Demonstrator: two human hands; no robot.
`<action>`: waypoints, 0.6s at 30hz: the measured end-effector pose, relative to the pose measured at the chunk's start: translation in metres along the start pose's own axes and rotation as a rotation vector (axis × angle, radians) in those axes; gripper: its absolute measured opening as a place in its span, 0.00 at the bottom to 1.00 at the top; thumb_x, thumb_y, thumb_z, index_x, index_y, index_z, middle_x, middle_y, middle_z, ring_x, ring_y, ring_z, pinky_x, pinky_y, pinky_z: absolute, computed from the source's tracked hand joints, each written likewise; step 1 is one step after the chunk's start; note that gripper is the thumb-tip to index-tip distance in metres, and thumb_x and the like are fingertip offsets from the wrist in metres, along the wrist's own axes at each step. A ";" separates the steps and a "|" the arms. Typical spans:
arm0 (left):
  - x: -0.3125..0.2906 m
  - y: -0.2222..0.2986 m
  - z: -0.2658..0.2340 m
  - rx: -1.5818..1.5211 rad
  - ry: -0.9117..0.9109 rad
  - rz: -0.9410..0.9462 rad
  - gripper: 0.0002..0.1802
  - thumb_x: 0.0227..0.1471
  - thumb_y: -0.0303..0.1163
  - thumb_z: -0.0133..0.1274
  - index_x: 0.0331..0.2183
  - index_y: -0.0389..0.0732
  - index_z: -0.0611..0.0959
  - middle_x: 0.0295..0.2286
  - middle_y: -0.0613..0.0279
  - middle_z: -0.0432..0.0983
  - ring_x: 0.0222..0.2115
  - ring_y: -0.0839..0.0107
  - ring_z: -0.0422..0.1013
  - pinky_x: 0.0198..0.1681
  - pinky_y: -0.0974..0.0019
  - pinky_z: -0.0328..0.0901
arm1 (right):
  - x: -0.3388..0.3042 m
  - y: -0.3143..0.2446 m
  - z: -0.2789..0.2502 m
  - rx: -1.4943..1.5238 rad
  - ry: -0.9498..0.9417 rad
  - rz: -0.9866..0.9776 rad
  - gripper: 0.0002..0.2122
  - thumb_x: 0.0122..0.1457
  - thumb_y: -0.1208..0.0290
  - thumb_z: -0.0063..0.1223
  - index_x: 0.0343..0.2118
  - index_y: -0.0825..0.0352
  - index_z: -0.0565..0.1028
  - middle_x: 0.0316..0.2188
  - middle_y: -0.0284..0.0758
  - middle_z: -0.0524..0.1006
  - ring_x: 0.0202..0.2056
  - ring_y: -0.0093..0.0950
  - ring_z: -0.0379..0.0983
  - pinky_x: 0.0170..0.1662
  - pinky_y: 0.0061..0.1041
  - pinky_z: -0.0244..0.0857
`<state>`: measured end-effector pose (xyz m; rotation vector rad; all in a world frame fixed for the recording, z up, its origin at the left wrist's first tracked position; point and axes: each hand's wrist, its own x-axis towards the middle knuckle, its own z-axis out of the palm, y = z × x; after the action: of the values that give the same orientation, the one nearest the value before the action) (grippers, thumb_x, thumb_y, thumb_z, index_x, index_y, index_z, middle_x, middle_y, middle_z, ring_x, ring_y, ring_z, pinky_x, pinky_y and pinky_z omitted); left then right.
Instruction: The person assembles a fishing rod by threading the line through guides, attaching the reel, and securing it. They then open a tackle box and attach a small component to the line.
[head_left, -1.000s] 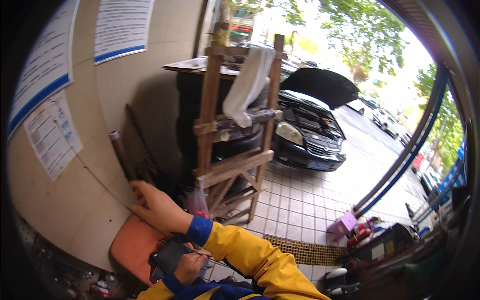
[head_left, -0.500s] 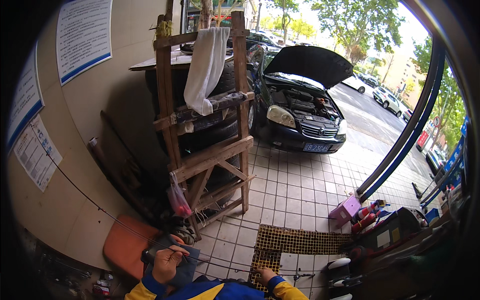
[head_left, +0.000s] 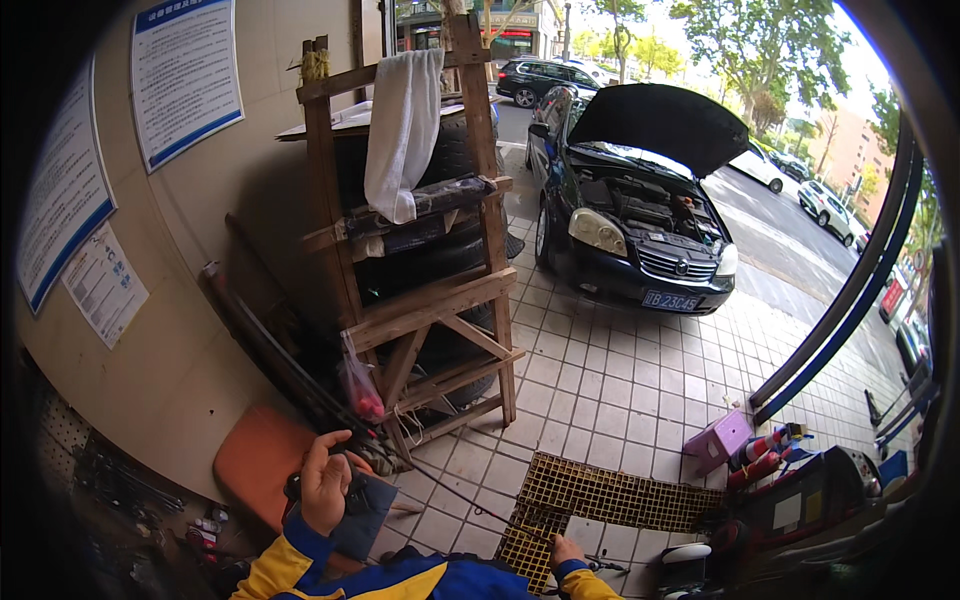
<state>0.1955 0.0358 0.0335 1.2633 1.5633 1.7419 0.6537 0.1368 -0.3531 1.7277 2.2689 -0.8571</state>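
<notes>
A thin dark fishing rod (head_left: 500,517) slants across in front of me, from the lower right toward the upper left. My right hand (head_left: 567,551) is closed round its lower part. Just right of that hand, a small reel (head_left: 606,566) shows on the rod. My left hand (head_left: 325,487) is raised at the lower left, near the rod but apparently off it. Its index finger sticks out while the other fingers are partly curled, and I see nothing in it. The rod's far part is hard to pick out against the dark things by the wall.
A wooden rack (head_left: 430,318) with tyres and a white towel (head_left: 403,135) stands ahead. An orange seat (head_left: 262,455) is at the left. Beyond is a black car (head_left: 640,225), bonnet raised. A yellow floor grate (head_left: 620,490) and a purple stool (head_left: 716,443) lie right.
My left hand has come off the rod, and its index finger has straightened. My right hand keeps its hold. The view has turned somewhat to the left.
</notes>
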 end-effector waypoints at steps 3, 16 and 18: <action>-0.009 -0.036 0.011 -0.057 0.052 -0.021 0.23 0.72 0.46 0.44 0.50 0.35 0.77 0.21 0.72 0.67 0.20 0.86 0.57 0.24 0.80 0.54 | 0.009 -0.005 -0.040 0.053 0.056 -0.028 0.12 0.67 0.63 0.48 0.47 0.64 0.71 0.39 0.52 0.80 0.44 0.53 0.77 0.47 0.50 0.71; -0.057 -0.137 0.030 0.127 -0.023 -0.318 0.19 0.71 0.42 0.44 0.38 0.40 0.84 0.15 0.67 0.65 0.18 0.78 0.63 0.24 0.68 0.59 | 0.070 -0.126 -0.106 -0.067 -0.030 -0.243 0.15 0.68 0.58 0.46 0.48 0.64 0.69 0.32 0.52 0.82 0.38 0.53 0.80 0.42 0.51 0.73; -0.061 -0.150 0.030 0.195 -0.017 -0.269 0.18 0.71 0.41 0.45 0.39 0.40 0.84 0.16 0.65 0.67 0.18 0.76 0.65 0.24 0.66 0.61 | 0.086 -0.139 -0.096 -0.067 -0.078 -0.232 0.16 0.67 0.57 0.48 0.48 0.65 0.69 0.33 0.53 0.82 0.39 0.54 0.80 0.43 0.51 0.73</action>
<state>0.2164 0.0354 -0.1296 1.0913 1.8343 1.4373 0.5178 0.2361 -0.2660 1.3978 2.4479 -0.8617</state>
